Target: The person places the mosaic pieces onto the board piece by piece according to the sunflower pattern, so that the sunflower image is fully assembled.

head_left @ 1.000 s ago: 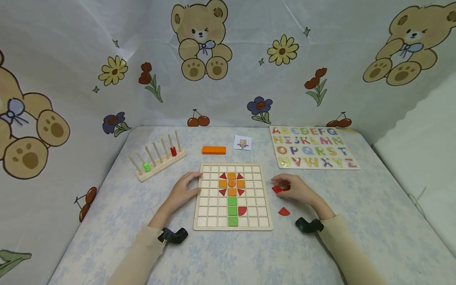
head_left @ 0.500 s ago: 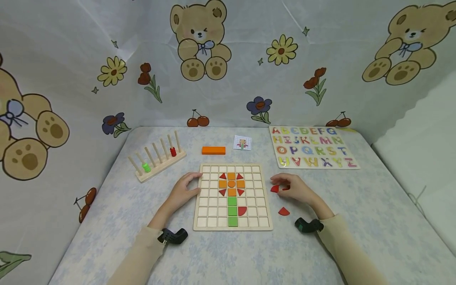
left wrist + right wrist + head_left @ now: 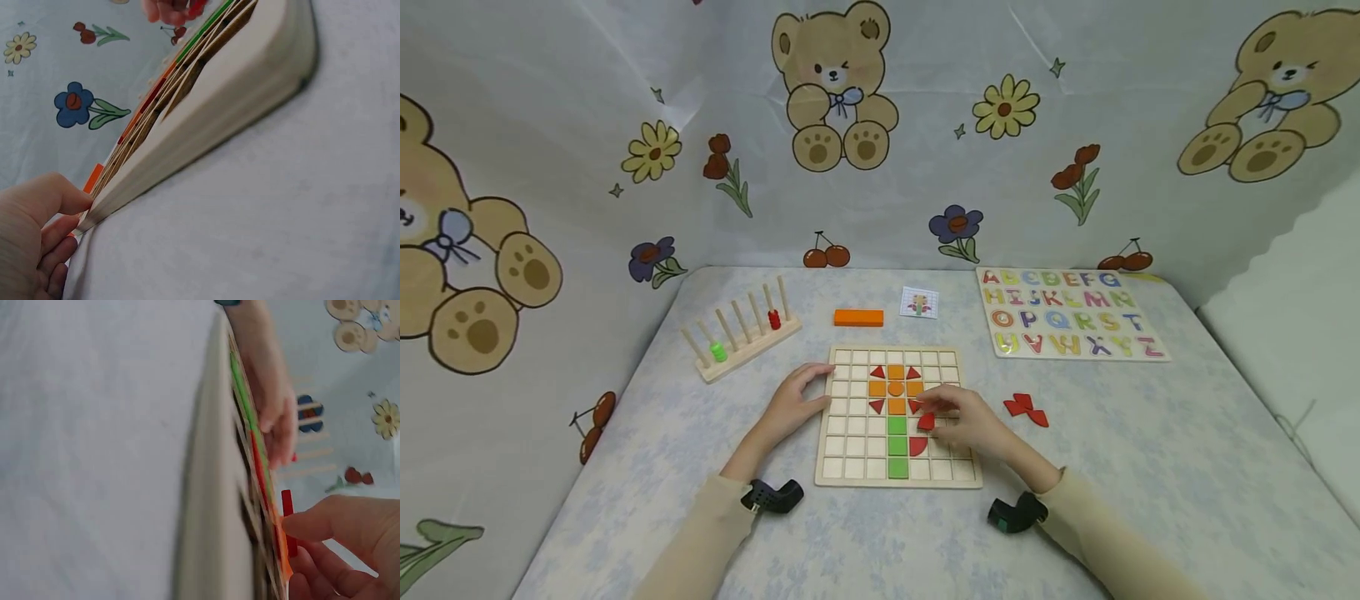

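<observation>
A wooden grid board (image 3: 847,468) lies on the table with orange and green squares, an orange round piece and red triangles set in its cells. My left hand (image 3: 793,398) touches the board's left edge with thumb and fingertips. Over the board's right half, my right hand (image 3: 973,423) pinches a red fan-shaped piece (image 3: 927,421), seen edge-on as a red piece (image 3: 290,520) in the right wrist view. Another red piece (image 3: 917,446) lies in a cell just below it, beside the green squares (image 3: 897,447). Several loose red pieces (image 3: 1024,405) lie right of the board.
Behind the board are an orange block (image 3: 859,318) and a small pattern card (image 3: 919,302). A wooden peg rack (image 3: 748,343) with green and red rings stands back left. An alphabet board (image 3: 1078,312) lies back right, before the printed cloth backdrop.
My right hand has moved left from the table onto the board, carrying a red fan-shaped piece. The loose red pieces now lie uncovered. My left hand stays at the board's edge.
</observation>
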`<state>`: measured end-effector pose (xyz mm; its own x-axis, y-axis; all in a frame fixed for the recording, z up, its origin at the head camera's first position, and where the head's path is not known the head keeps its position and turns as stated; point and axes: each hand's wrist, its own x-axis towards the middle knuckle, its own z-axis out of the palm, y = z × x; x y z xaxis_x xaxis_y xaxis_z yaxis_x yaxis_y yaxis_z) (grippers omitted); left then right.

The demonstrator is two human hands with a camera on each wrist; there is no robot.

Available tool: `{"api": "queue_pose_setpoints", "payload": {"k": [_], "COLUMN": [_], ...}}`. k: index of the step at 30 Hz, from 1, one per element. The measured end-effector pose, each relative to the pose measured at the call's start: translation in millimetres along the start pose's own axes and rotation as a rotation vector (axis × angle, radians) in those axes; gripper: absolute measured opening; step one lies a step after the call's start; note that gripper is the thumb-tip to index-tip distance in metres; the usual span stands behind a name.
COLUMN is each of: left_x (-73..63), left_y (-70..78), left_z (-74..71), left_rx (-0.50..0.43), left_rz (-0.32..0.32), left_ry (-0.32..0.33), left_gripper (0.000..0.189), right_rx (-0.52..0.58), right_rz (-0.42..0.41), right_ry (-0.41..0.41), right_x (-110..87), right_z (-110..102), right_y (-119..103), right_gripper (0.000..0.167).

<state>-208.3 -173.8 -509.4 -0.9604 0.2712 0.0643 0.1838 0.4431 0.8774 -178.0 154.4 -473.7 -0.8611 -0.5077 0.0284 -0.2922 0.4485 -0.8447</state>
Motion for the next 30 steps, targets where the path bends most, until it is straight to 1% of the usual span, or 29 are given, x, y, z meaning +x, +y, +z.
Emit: {"api": "queue_pose_setpoints", "payload": {"k": [2,5,9,12,15,17,20,22,24,26,27,29,30], "left_x": [0.3,0.6,0.0,-0.8,-0.8,-0.1,1.2,1.7,1.8,1.5,1.3,0.7,0.5], "left_y": [-0.5,-1.0,0.0,1.3,1.6,1.5,1.1,1.1,1.2,1.6,1.7,2.1,2.1], "left_z": [0.7,1.1,0.6,0.0,0.2,1.4,3.1,3.7,3.4,2.7,2.2,0.9,0.3], "left_rx": [0.002,0.008,0.021,0.023,0.020,0.021,0.018,0.024,0.026,0.034,0.039,0.040,0.040], "left_rz": [0.007,0.008,0.008,0.019,0.017,0.013,0.003,0.009,0.012,0.018,0.022,0.020,0.022], "left_ry": [-0.001,-0.003,-0.008,-0.007,-0.003,-0.002,-0.002,-0.004,-0.003,-0.003,-0.002,0.003,0.006], "left_gripper": [0.049,0.049,0.049,0.050,0.050,0.050,0.050,0.050,0.049,0.049,0.049,0.049,0.049], "right_rx": [-0.006,-0.017,-0.006,0.006,0.016,0.007,-0.036,-0.091,-0.153,-0.204,-0.224,-0.252,-0.261], "right_rz": [-0.022,-0.045,-0.049,-0.055,-0.033,-0.027,0.000,0.017,0.061,0.106,0.116,0.130,0.123], "right_ry": [-0.011,0.001,0.002,-0.001,0.031,0.084,0.190,0.268,0.327,0.355,0.357,0.340,0.325], "right_x": [2.2,3.6,3.4,3.8,2.9,0.5,-8.3,-17.1,-28.0,-39.3,-44.3,-52.2,-54.5], "right_z": [7,13,15,16,13,5,-14,-29,-44,-57,-62,-70,-73], "right_y": [-2,-1,0,0,-2,0,9,18,29,38,43,51,54], "right_gripper": [0.042,0.041,0.040,0.038,0.033,0.030,0.029,0.029,0.032,0.036,0.038,0.040,0.041]}}
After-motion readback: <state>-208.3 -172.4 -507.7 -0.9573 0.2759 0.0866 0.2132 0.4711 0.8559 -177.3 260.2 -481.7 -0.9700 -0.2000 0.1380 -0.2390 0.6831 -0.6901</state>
